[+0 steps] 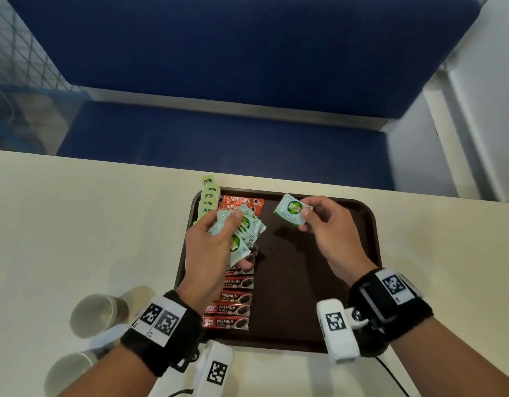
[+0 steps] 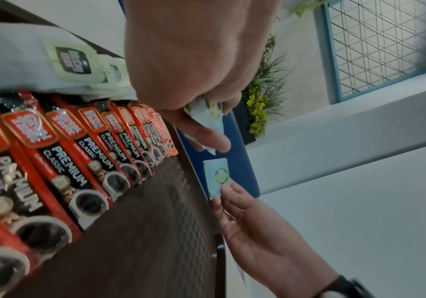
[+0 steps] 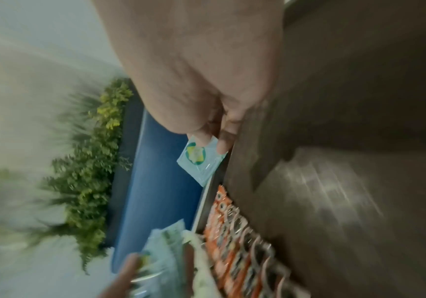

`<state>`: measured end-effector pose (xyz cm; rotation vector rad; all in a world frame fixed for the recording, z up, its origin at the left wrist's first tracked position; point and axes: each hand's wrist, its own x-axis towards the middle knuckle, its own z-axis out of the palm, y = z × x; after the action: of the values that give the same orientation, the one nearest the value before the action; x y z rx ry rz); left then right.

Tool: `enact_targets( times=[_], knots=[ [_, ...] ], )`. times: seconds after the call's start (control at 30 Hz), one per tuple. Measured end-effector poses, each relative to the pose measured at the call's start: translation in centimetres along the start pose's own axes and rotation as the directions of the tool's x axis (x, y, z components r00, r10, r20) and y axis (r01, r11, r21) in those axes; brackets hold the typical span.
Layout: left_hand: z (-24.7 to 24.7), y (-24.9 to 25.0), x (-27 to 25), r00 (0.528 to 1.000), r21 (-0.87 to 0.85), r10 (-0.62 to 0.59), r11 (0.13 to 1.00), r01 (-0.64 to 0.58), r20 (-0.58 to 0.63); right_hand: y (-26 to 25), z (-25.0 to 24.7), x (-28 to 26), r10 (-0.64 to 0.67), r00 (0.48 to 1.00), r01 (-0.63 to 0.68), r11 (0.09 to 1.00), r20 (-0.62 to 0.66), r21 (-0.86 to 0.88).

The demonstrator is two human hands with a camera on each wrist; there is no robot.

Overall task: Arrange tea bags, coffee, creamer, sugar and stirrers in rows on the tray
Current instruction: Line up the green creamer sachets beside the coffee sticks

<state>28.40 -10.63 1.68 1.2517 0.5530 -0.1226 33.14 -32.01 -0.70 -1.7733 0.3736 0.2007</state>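
A dark brown tray (image 1: pixel 319 296) lies on the cream table. Along its left side runs a row of red and black coffee sachets (image 1: pixel 233 309) (image 2: pixel 84 161), with pale green tea bags (image 1: pixel 208 196) (image 2: pixel 71 60) lined up beside them on the left rim. My left hand (image 1: pixel 216 242) holds a fanned bunch of light blue sachets (image 1: pixel 247 227) (image 3: pixel 166 248) above the coffee row. My right hand (image 1: pixel 313 216) pinches a single light blue sachet (image 1: pixel 292 210) (image 2: pixel 218 177) (image 3: pixel 201 159) above the far middle of the tray.
Two paper cups (image 1: pixel 97 313) (image 1: pixel 69 373) lie on the table at the near left. A blue bench (image 1: pixel 218 150) stands beyond the table's far edge. The tray's right half (image 1: pixel 347 239) is bare. A plant (image 2: pixel 263 100) shows in the wrist views.
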Motion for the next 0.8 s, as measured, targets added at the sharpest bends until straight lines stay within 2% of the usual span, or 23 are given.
enact_targets(
  times=[0.1,0.17,0.47,0.8],
  knots=[
    [-0.7,0.4,0.7,1.000,0.001,0.001,1.000,-0.001,-0.010,1.1,1.2,2.7,-0.111,0.994,0.108,0.965,0.001,-0.238],
    [-1.1,0.5,0.9,1.000,-0.007,-0.008,1.000,0.008,-0.005,1.5,2.0,3.7,-0.167,0.986,0.158,0.930,0.001,-0.331],
    [-1.9,0.4,1.2,1.000,-0.012,-0.031,0.999,0.031,-0.001,3.0,3.6,5.5,-0.353,0.935,0.330,0.832,0.034,-0.446],
    [-1.7,0.3,1.1,0.999,-0.027,-0.050,0.998,0.051,0.003,3.9,3.7,4.9,-0.350,0.936,0.315,0.811,0.022,-0.493]
  ],
)
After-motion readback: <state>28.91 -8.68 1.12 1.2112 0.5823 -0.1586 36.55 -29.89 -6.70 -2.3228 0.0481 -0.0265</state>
